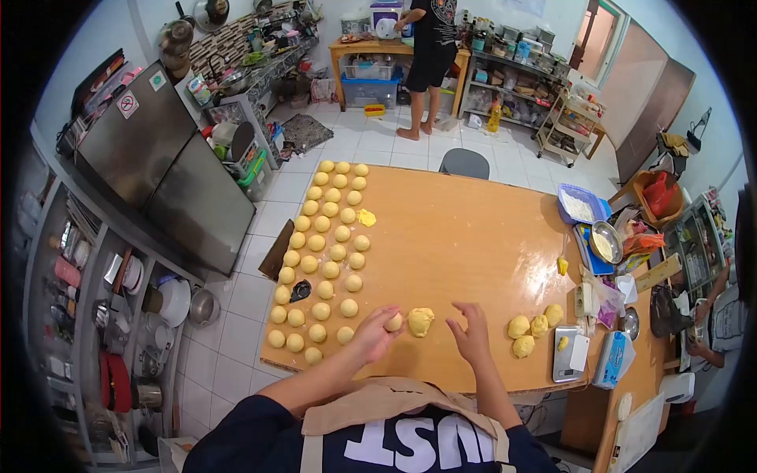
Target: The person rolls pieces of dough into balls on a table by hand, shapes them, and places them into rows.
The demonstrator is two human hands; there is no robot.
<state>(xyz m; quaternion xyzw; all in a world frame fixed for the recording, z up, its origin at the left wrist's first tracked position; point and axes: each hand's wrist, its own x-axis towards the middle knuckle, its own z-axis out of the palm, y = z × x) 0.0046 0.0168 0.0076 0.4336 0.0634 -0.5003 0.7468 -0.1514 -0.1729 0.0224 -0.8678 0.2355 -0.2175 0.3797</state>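
My left hand is closed around a smooth, round dough ball near the front edge of the table. Just right of it, a rougher, unshaped dough piece lies on the wooden surface. My right hand hovers to the right of that piece, fingers apart and nothing in them. On the left side of the table, several smooth dough balls sit in rows. Several rough dough lumps are grouped to the right of my right hand.
A digital scale with a bit of dough stands at the table's right, near a blue-and-white packet, a metal bowl and a tub of flour. A dark object lies among the balls. Another person stands at the back table.
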